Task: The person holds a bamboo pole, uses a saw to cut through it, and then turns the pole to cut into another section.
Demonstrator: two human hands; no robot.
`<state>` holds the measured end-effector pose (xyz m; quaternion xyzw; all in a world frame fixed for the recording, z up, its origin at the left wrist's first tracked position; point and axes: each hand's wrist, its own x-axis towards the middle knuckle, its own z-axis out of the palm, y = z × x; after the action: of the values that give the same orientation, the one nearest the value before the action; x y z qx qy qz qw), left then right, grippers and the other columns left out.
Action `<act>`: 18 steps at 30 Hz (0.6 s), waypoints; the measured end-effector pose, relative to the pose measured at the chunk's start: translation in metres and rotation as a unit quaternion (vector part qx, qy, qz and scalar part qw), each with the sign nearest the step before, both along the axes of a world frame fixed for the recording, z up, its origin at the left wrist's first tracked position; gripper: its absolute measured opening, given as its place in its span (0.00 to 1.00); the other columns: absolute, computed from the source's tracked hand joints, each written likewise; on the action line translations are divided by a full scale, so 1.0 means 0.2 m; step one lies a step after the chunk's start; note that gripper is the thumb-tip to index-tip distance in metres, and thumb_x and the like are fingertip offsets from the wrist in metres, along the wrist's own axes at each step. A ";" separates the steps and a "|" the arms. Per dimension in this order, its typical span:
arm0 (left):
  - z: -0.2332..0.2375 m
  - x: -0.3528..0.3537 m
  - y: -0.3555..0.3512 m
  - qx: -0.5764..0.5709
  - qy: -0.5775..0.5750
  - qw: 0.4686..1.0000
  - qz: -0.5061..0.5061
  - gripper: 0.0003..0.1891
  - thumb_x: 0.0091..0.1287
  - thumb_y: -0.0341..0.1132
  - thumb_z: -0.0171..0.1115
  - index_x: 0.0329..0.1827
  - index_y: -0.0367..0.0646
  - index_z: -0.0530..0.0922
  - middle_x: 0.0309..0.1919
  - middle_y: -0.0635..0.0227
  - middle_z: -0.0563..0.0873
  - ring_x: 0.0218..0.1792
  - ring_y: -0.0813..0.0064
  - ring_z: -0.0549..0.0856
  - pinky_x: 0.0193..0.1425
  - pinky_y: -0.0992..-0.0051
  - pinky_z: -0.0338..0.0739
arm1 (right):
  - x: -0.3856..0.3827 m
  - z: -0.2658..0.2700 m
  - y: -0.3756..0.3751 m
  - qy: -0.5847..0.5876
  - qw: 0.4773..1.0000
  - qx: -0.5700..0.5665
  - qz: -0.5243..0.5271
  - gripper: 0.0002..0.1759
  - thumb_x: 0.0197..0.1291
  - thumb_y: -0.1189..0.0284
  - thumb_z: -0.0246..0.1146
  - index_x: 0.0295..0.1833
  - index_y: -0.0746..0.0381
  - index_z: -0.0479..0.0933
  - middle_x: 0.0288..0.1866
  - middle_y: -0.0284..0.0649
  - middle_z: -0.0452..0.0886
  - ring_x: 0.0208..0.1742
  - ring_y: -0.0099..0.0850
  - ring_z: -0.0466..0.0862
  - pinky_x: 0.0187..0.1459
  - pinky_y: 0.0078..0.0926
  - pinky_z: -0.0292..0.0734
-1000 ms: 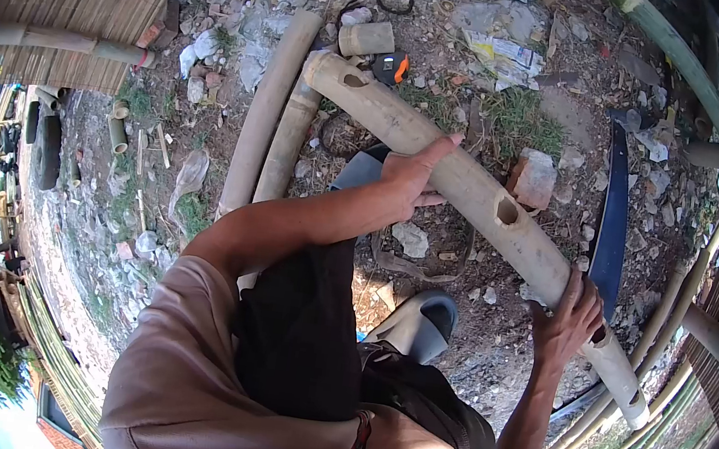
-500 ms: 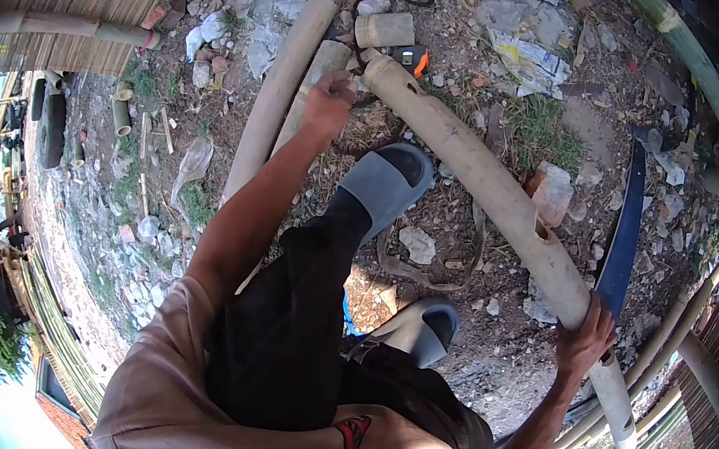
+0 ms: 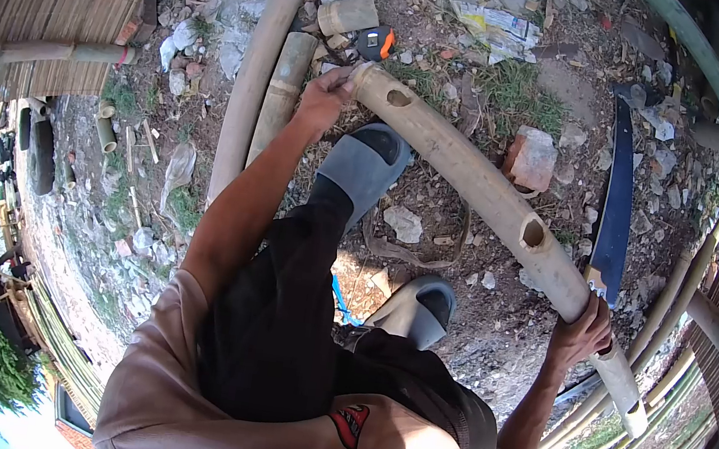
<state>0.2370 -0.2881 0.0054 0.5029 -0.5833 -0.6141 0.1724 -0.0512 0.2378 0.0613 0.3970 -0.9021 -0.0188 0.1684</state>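
Right hand [image 3: 581,334] wrapped round holed bamboo pole [image 3: 474,181]; left hand [image 3: 324,97] touching far end, closure unclear; wide spacing likely for balance.

The tape measure [image 3: 374,43] is black and orange; the sandals [image 3: 361,170] are blue-grey.

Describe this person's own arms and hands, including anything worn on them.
The left hand and right hand are both bare, with no gloves. No watch, bracelet or cable shows at either wrist. The forearms are uncovered. The left short sleeve of dusty pinkish-beige fabric is loose and plain, ending near the elbow.
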 end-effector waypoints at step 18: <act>0.01 0.01 -0.01 0.055 0.005 0.998 0.026 0.18 0.77 0.18 0.55 0.68 0.35 0.78 0.60 0.60 0.87 0.60 0.70 0.86 0.65 0.72 0.83 | -0.27 0.26 -0.06 -0.305 0.952 0.009 0.016 0.52 0.38 0.82 0.82 0.75 0.57 0.73 0.69 0.50 0.75 0.70 0.52 0.76 0.70 0.53 0.73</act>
<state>0.2394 -0.2896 0.0066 0.5234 -0.5349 -0.6429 0.1633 -0.1050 0.2248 0.1131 0.3996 -0.9038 0.0979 -0.1177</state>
